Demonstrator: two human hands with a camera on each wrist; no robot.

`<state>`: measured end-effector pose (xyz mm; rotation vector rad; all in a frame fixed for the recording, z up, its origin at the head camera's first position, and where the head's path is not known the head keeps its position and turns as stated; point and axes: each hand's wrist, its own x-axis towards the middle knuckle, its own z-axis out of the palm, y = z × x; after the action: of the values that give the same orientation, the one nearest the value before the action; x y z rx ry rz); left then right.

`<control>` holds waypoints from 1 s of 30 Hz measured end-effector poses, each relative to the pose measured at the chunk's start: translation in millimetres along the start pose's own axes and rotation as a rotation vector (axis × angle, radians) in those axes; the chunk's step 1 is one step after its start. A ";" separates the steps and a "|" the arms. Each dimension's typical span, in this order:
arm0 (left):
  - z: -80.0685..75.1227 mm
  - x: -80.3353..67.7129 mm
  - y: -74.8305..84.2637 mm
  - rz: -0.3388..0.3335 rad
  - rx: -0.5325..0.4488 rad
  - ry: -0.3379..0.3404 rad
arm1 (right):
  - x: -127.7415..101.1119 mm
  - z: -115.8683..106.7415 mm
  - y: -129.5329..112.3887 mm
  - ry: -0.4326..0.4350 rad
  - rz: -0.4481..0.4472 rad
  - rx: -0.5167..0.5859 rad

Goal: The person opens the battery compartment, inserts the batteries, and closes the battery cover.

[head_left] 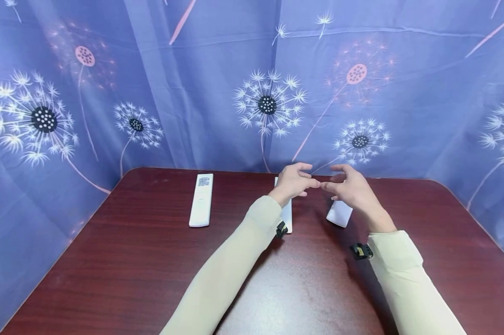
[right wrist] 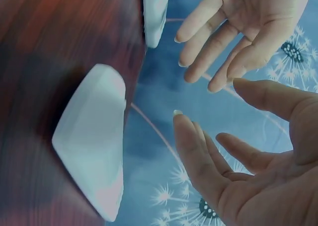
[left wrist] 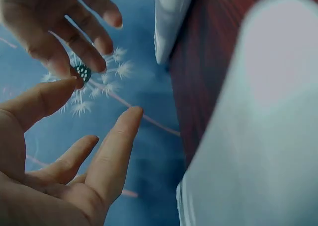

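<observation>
Head view: both forearms in cream sleeves reach forward over a dark red table [head_left: 151, 260]. The left hand [head_left: 292, 182] and right hand [head_left: 352, 190] are raised above the far edge, fingertips nearly meeting, fingers loosely spread and holding nothing. Beneath the left wrist lies a white remote control [head_left: 288, 216], partly hidden; a small white cover [head_left: 339, 213] lies under the right hand. A second white remote [head_left: 202, 200] lies well apart to the left. A blue dandelion-print cloth [head_left: 193, 93] hangs behind.

Left wrist view: left hand [left wrist: 64, 171] palm open, fingers [left wrist: 117, 146] extended and apart; the right hand's [left wrist: 59, 32] fingers are slightly bent opposite.

Right wrist view: right hand [right wrist: 248, 171] open with fingers spread; the cover [right wrist: 92, 141] rests on the table just beside.
</observation>
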<state>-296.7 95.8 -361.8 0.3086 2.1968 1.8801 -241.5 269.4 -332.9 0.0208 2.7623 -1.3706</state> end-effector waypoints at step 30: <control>46.7 6.0 -4.9 -0.135 0.095 -0.020 | 8.6 -23.1 36.2 0.145 0.117 -0.246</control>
<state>-288.0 140.7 -373.8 0.1886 2.2383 1.6989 -249.7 309.5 -348.3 0.2759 2.9739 -1.0346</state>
